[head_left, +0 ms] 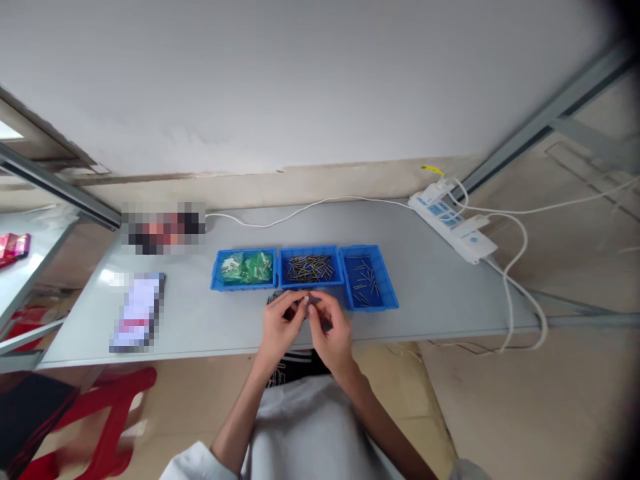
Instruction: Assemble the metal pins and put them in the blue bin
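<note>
My left hand (281,323) and my right hand (331,327) meet fingertip to fingertip above the table's near part, both closed in a pinch. A small white piece (306,300) shows at my left fingertips; my right fingertips are beside it, and what they hold is too small to tell. Just beyond the hands are a blue tray (311,285) full of thin metal pins (310,268) and, right of it, another blue tray (387,293) with several loose pins (369,279). A third blue tray (244,287), on the left, has small white pieces and green plastic in it. Some dark metal bits (273,297) lie by my left hand.
A white power strip (455,227) with cables is at the table's right back. A thin white cable (300,212) crosses the back of the grey table (200,327). Two blurred-out items (137,312) lie on the left. A red stool (107,413) stands below left.
</note>
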The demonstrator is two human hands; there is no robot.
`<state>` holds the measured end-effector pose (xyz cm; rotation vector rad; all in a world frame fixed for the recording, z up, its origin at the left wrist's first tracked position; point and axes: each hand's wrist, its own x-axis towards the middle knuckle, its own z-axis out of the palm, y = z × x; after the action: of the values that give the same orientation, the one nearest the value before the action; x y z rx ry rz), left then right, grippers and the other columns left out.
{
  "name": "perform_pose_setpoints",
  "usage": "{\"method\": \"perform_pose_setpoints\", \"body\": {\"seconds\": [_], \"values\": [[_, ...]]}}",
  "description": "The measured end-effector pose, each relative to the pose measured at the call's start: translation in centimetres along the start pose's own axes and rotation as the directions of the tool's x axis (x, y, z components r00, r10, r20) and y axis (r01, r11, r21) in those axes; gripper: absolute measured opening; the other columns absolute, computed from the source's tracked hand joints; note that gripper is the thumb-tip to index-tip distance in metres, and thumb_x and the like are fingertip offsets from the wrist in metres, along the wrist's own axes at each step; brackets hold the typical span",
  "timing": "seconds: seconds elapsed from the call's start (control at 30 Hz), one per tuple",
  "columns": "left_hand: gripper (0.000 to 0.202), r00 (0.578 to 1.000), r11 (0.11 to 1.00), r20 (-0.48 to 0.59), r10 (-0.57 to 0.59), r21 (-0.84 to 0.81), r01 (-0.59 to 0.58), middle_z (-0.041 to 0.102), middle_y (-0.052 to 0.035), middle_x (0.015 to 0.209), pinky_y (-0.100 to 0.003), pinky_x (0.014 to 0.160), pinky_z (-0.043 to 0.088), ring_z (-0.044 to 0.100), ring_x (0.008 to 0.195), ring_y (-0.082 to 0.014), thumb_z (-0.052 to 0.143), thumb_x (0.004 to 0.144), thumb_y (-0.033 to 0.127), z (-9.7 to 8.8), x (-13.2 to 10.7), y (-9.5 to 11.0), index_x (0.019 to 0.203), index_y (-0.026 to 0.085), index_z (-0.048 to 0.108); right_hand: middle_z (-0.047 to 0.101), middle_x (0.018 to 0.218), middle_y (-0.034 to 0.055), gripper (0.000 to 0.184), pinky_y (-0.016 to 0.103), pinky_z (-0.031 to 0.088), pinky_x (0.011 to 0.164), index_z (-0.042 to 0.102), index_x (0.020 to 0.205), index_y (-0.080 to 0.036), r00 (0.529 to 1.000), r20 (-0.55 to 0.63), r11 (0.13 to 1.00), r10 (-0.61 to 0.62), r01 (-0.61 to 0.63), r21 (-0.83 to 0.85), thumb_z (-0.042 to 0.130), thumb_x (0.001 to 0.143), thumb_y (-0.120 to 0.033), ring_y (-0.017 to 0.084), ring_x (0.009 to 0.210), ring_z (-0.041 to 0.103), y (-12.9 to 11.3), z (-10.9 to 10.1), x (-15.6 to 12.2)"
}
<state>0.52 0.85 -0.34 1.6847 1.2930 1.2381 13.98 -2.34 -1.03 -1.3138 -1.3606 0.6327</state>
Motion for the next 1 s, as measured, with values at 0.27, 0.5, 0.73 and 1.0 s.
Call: {"method": "perform_pose_setpoints", "body": {"seconds": [0.27, 0.5, 0.73, 1.0], "values": [[0.023, 1.000, 0.998, -0.001, 0.022, 0.053, -0.022, 0.081, -0.0068, 0.089, -0.025, 0.062, 0.052, 0.065, 0.064, -0.0139, 0.067, 0.103, 0.031, 0.04, 0.08, -0.08, 0.106, 0.018, 0.085, 0.075, 0.086, 0.0033, 0.024, 0.028, 0.060, 0.066, 0.070, 0.120, -0.021, 1.000, 0.003, 1.000, 0.016, -0.016, 0.025, 0.057, 0.108, -0.038, 0.015, 0.067, 0.069, 0.34, 0.10, 0.36], [0.022, 0.998, 0.997, 0.008, 0.066, 0.040, -0.067, 0.079, -0.0054, 0.089, -0.024, 0.065, 0.051, 0.064, 0.066, -0.0137, 0.067, 0.099, 0.023, -0.02, -0.17, -0.63, 0.111, 0.019, 0.085, 0.074, 0.079, 0.0010, 0.018, 0.025, 0.056, 0.061, 0.073, 0.113, -0.020, 0.998, -0.034, 0.997, -0.057, 0.059, 0.040, 0.061, 0.107, -0.033, 0.013, 0.061, 0.064, 0.01, 0.11, 0.34], [0.023, 0.997, 0.996, 0.026, 0.077, 0.049, -0.079, 0.077, -0.0045, 0.083, -0.024, 0.064, 0.051, 0.062, 0.065, -0.0140, 0.066, 0.100, 0.024, -0.04, -0.16, -0.27, 0.110, 0.020, 0.086, 0.077, 0.083, 0.0030, 0.020, 0.028, 0.059, 0.067, 0.074, 0.111, -0.021, 0.999, -0.034, 0.999, -0.024, 0.025, 0.035, 0.061, 0.106, -0.036, 0.015, 0.065, 0.067, 0.48, 0.21, 0.29], [0.024, 0.997, 0.997, 0.043, 0.072, 0.009, -0.072, 0.076, -0.0038, 0.082, -0.024, 0.061, 0.050, 0.059, 0.062, -0.0130, 0.065, 0.100, 0.025, -0.12, -0.06, -0.11, 0.110, 0.020, 0.086, 0.079, 0.085, 0.0042, 0.023, 0.029, 0.060, 0.065, 0.076, 0.104, -0.022, 0.999, -0.042, 1.000, -0.013, 0.013, 0.007, 0.062, 0.105, -0.040, 0.016, 0.066, 0.068, 0.38, 0.46, 0.64]]}}
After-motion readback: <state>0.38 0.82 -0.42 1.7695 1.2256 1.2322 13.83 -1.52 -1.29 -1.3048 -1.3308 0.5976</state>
